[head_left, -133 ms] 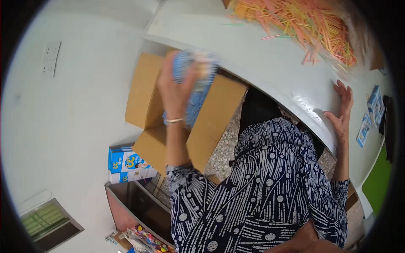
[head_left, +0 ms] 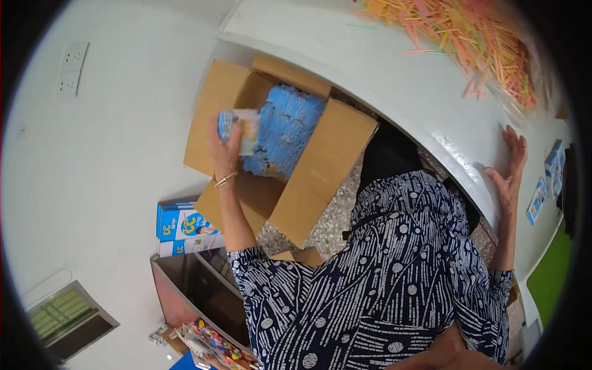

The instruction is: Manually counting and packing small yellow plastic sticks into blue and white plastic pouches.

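Observation:
My left hand (head_left: 223, 145) grips a small blue and white packet (head_left: 246, 137) with a clear-looking part, its thumb across the front. It hangs over the left side of an open cardboard box (head_left: 324, 163), whose flaps are folded outward. Inside the box lies a stack of blue packets (head_left: 287, 126) in rows, with dark printed marks. My right hand (head_left: 510, 169) rests at the front edge of the white table (head_left: 345, 55), fingers apart, with nothing in it.
A heap of pink, orange and yellow plastic straws (head_left: 475, 43) lies on the table. Near my right hand are blue boxes (head_left: 553, 163) and a green mat (head_left: 549, 265). Left of me stand blue and white cartons (head_left: 185, 228) and a glass-sided cabinet (head_left: 197, 290).
My left hand has moved left and toward me with the packet, uncovering the blue packets in the box. My right hand stays at the table edge.

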A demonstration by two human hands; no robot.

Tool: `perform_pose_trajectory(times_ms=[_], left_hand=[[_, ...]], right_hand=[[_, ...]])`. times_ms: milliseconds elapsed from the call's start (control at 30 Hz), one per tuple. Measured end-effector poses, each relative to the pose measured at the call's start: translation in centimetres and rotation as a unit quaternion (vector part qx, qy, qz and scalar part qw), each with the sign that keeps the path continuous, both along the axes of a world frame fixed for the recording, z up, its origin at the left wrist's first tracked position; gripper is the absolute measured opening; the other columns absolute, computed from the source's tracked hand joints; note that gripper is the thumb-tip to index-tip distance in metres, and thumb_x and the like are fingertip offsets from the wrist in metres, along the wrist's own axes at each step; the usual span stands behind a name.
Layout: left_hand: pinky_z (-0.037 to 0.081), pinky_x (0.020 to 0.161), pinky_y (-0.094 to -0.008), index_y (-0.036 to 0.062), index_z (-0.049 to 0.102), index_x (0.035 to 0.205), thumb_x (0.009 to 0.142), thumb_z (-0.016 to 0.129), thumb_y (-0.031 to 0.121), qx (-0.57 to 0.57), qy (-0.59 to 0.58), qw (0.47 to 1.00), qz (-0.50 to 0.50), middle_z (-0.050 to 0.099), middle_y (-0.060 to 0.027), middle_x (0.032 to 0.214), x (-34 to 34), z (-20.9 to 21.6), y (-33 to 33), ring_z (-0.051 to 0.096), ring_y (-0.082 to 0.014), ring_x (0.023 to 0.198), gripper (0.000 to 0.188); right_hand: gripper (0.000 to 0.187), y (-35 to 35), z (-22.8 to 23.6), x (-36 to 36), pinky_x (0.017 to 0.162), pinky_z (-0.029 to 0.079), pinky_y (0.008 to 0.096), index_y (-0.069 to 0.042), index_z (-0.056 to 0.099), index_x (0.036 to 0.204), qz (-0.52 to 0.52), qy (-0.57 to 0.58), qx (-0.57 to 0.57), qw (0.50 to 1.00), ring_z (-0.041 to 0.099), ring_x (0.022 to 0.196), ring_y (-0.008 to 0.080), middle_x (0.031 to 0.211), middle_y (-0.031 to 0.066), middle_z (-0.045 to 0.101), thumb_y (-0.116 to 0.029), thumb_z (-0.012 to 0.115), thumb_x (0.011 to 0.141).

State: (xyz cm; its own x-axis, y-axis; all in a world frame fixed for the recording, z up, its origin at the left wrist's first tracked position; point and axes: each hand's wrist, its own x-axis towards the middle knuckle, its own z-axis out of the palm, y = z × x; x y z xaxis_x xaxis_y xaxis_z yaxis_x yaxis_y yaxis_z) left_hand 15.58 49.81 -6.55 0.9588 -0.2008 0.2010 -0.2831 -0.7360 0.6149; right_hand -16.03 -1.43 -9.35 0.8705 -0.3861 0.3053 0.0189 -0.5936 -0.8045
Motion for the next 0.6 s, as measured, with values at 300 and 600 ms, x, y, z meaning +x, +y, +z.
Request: perform_pose_trajectory(times_ms=[300, 600], left_hand=[[0.048, 0.075, -0.0478, 0.0130, 0.051, 0.116, 0.073, 0.071, 0.030, 0.346, 0.199, 0.916, 0.026, 0.058, -0.0223, 0.096, -4.3, -16.6, 11.2, 0.059, -0.0408, 0.091, 0.051], [0.045, 0.093, -0.0374, -0.0002, 0.041, 0.132, 0.077, 0.072, 0.027, 0.192, 0.271, 0.942, 0.055, 0.053, -0.0174, 0.124, -5.2, -26.1, 11.2, 0.051, -0.0307, 0.111, 0.068]], right_hand=[[0.104, 0.3, -0.2, 0.9, 0.110, 0.022, 0.0432, -0.012, 0.013, 0.146, -0.002, 0.070, -0.088, 0.994, 0.033, 0.132, 0.0300, 0.143, 0.0176, 0.034, -0.033, 0.078, 0.067], [0.104, 0.5, 1.9, -0.8, 0.111, 0.018, 0.0398, -0.001, 0.014, 0.143, -0.046, 0.163, -0.111, 0.979, 0.026, 0.135, 0.0280, 0.144, 0.0165, 0.027, -0.034, 0.078, 0.068]])
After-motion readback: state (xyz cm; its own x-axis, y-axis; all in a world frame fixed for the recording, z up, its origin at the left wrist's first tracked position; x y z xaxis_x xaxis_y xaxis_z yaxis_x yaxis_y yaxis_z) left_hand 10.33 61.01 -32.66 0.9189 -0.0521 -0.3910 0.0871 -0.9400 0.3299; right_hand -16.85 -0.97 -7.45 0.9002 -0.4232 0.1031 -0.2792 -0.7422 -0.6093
